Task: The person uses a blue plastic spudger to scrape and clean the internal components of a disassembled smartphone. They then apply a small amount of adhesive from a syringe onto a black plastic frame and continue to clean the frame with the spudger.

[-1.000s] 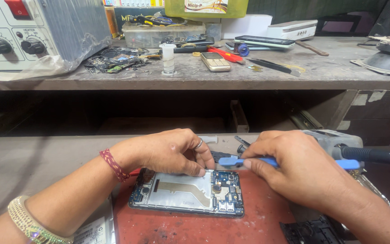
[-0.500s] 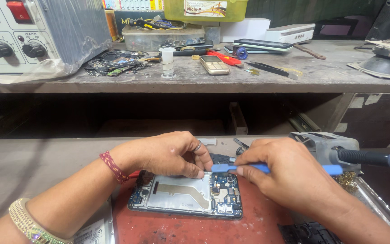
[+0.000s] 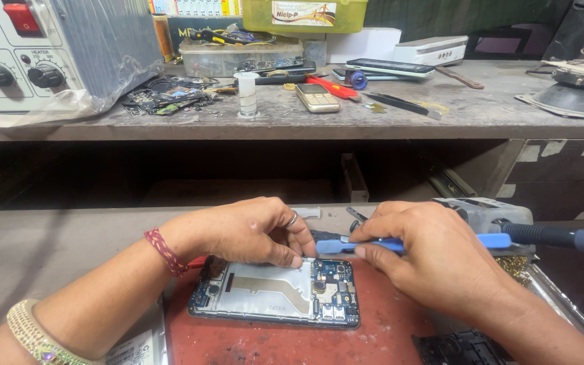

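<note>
Blue tool (image 3: 363,245) between both hands, above phone (image 3: 275,294).

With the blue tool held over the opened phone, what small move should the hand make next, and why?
Probably lower the blue pry tool tip to the circuit board. The right hand holds it just above the opened phone, which the left hand steadies on the red mat.

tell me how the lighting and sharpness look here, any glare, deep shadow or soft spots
Head view: even, soft light, no hard glare; the opened phone and both hands, left hand and right hand, are sharp. The recess under the upper shelf is in deep shadow, with little detail. The blue tool is crisp, and far shelf clutter stays fairly clear. Straight edges bow slightly near the frame borders.
</note>
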